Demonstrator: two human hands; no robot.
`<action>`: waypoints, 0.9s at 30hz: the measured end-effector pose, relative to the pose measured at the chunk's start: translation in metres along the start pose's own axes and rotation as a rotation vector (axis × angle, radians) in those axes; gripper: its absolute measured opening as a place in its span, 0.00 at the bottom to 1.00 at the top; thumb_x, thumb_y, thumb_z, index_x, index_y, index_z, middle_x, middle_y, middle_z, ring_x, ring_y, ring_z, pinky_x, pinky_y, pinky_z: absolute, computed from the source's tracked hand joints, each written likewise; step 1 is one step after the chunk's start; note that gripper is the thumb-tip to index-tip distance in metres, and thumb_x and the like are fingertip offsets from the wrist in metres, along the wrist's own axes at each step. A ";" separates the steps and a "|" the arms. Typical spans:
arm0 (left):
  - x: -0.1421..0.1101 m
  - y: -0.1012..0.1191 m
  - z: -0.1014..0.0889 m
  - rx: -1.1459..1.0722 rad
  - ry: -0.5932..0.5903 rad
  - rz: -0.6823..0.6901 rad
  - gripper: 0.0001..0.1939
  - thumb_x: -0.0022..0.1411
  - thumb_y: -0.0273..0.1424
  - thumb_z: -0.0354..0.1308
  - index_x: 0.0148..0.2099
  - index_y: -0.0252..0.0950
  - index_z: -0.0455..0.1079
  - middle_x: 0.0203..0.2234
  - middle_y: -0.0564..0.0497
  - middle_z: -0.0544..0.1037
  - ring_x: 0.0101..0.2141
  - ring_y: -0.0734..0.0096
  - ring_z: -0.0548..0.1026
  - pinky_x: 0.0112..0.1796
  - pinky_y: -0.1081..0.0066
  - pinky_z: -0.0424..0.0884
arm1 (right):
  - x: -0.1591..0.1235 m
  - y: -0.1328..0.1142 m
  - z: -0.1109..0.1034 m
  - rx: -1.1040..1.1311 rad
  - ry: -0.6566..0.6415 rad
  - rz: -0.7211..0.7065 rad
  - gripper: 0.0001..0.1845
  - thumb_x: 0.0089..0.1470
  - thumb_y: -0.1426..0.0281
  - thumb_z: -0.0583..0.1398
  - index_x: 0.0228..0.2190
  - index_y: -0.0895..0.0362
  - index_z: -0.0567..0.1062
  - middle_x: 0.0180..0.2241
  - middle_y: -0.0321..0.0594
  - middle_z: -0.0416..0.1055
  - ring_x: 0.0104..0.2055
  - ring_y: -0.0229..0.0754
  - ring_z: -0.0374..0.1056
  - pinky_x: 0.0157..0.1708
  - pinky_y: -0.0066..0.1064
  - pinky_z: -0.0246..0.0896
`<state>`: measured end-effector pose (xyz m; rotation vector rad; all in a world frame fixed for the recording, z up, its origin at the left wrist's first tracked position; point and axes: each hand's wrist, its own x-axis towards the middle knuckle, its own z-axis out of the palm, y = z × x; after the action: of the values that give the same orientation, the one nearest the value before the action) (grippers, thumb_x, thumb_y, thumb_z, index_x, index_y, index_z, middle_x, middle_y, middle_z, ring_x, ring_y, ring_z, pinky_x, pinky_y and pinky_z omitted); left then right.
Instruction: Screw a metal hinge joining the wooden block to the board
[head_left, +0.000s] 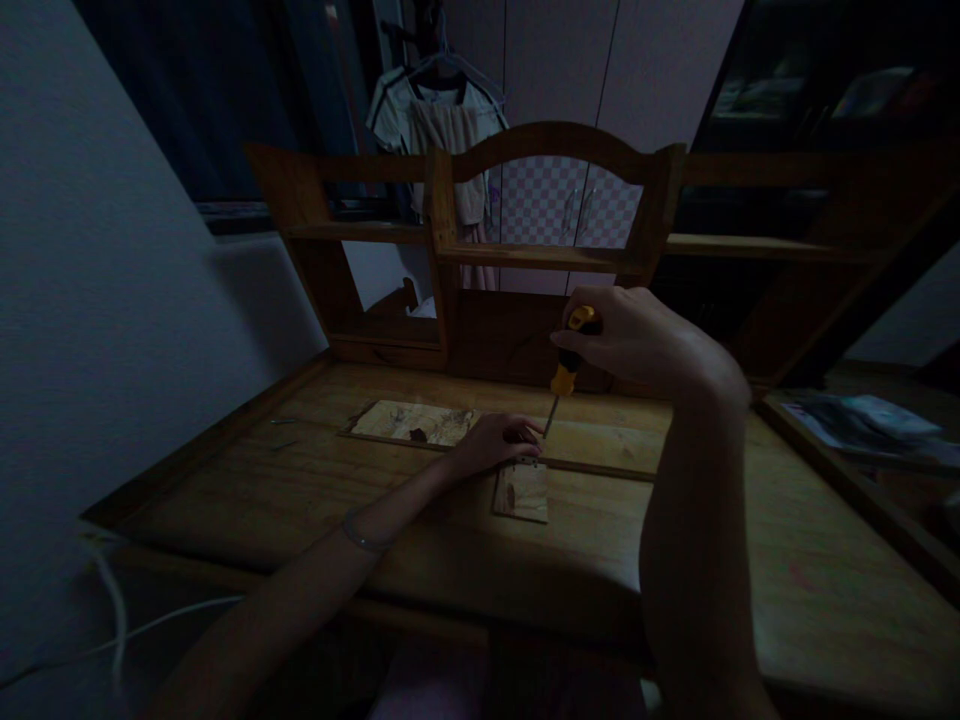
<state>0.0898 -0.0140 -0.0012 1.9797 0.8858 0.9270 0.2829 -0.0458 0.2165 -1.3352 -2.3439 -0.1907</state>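
right arm (701,520) is nearest; right hand (637,335) grips the screwdriver (563,381), its axis running from one to seven o'clock. small board (523,497) lies at five o'clock from the nearer left hand (496,440), whose grasp i cannot tell.

Brown wooden hutch (532,258) along far edge of brown wooden table (795,540). Before it, long flat wooden board (409,422), roughly parallel to that edge; small rectangular wooden piece (523,494) nearer the near edge. Left hand (496,442) at piece's far end. Yellow-and-black screwdriver (564,380) in right hand (637,335), tip just beside left hand.
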 end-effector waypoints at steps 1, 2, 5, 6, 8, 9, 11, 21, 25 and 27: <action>0.000 0.000 0.000 -0.002 0.008 -0.005 0.17 0.55 0.34 0.67 0.46 0.33 0.75 0.34 0.47 0.83 0.36 0.67 0.81 0.43 0.70 0.75 | 0.001 -0.001 0.001 0.013 0.000 -0.010 0.14 0.56 0.60 0.59 0.38 0.56 0.75 0.36 0.44 0.75 0.39 0.48 0.70 0.33 0.33 0.58; 0.000 0.000 0.000 0.005 0.015 -0.011 0.17 0.54 0.34 0.67 0.46 0.33 0.75 0.34 0.47 0.83 0.36 0.66 0.81 0.43 0.70 0.74 | 0.001 -0.002 0.001 0.023 -0.001 -0.020 0.13 0.56 0.60 0.59 0.38 0.56 0.75 0.36 0.44 0.75 0.39 0.48 0.70 0.33 0.33 0.58; 0.001 0.003 0.000 0.053 0.015 -0.018 0.16 0.53 0.35 0.68 0.43 0.33 0.77 0.35 0.47 0.83 0.37 0.65 0.81 0.43 0.71 0.74 | 0.002 -0.005 0.000 0.041 -0.007 -0.035 0.13 0.56 0.60 0.59 0.38 0.56 0.75 0.36 0.44 0.75 0.39 0.47 0.70 0.34 0.33 0.58; 0.001 0.005 0.000 0.068 0.008 -0.011 0.14 0.54 0.35 0.67 0.42 0.33 0.78 0.35 0.47 0.83 0.37 0.65 0.81 0.42 0.72 0.74 | 0.002 -0.006 -0.001 0.046 -0.006 -0.038 0.13 0.56 0.60 0.59 0.37 0.56 0.75 0.36 0.44 0.75 0.39 0.47 0.70 0.34 0.33 0.58; 0.000 0.007 -0.001 0.089 -0.008 0.010 0.12 0.56 0.35 0.66 0.40 0.33 0.79 0.35 0.47 0.83 0.37 0.66 0.80 0.41 0.73 0.73 | 0.002 -0.006 -0.002 0.059 -0.001 -0.047 0.12 0.56 0.60 0.59 0.36 0.56 0.74 0.36 0.44 0.75 0.39 0.46 0.70 0.34 0.32 0.58; 0.000 0.008 -0.002 0.091 -0.016 0.019 0.11 0.57 0.35 0.65 0.40 0.33 0.79 0.35 0.48 0.83 0.37 0.66 0.80 0.41 0.73 0.73 | 0.002 -0.006 -0.002 0.064 0.003 -0.053 0.12 0.56 0.61 0.59 0.36 0.56 0.74 0.36 0.43 0.75 0.39 0.46 0.70 0.34 0.32 0.58; 0.000 0.009 -0.002 0.082 -0.021 0.034 0.10 0.57 0.34 0.65 0.39 0.33 0.79 0.35 0.48 0.83 0.36 0.67 0.80 0.40 0.74 0.72 | 0.002 -0.006 -0.003 0.064 0.012 -0.063 0.12 0.56 0.61 0.59 0.36 0.57 0.74 0.36 0.43 0.75 0.38 0.45 0.69 0.33 0.32 0.58; 0.001 0.009 -0.002 0.084 -0.022 0.030 0.10 0.56 0.35 0.65 0.38 0.34 0.79 0.34 0.48 0.83 0.36 0.66 0.80 0.40 0.74 0.72 | 0.003 -0.004 0.000 0.047 0.000 -0.034 0.14 0.55 0.59 0.60 0.37 0.56 0.74 0.35 0.43 0.75 0.37 0.46 0.70 0.32 0.32 0.58; 0.001 0.009 -0.003 0.100 -0.026 0.011 0.11 0.56 0.36 0.65 0.38 0.34 0.79 0.34 0.49 0.83 0.36 0.66 0.80 0.40 0.74 0.72 | 0.002 -0.004 0.000 0.030 -0.004 -0.031 0.14 0.55 0.59 0.59 0.37 0.56 0.75 0.35 0.44 0.75 0.38 0.47 0.70 0.33 0.33 0.59; 0.001 0.009 -0.003 0.103 -0.032 0.003 0.11 0.56 0.36 0.66 0.38 0.34 0.79 0.35 0.49 0.83 0.36 0.66 0.80 0.40 0.74 0.72 | 0.001 -0.005 0.000 0.023 -0.010 -0.021 0.14 0.55 0.59 0.59 0.37 0.56 0.75 0.35 0.44 0.75 0.38 0.47 0.70 0.33 0.33 0.59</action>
<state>0.0898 -0.0166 0.0082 2.0779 0.9295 0.8647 0.2781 -0.0476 0.2178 -1.3039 -2.3622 -0.1641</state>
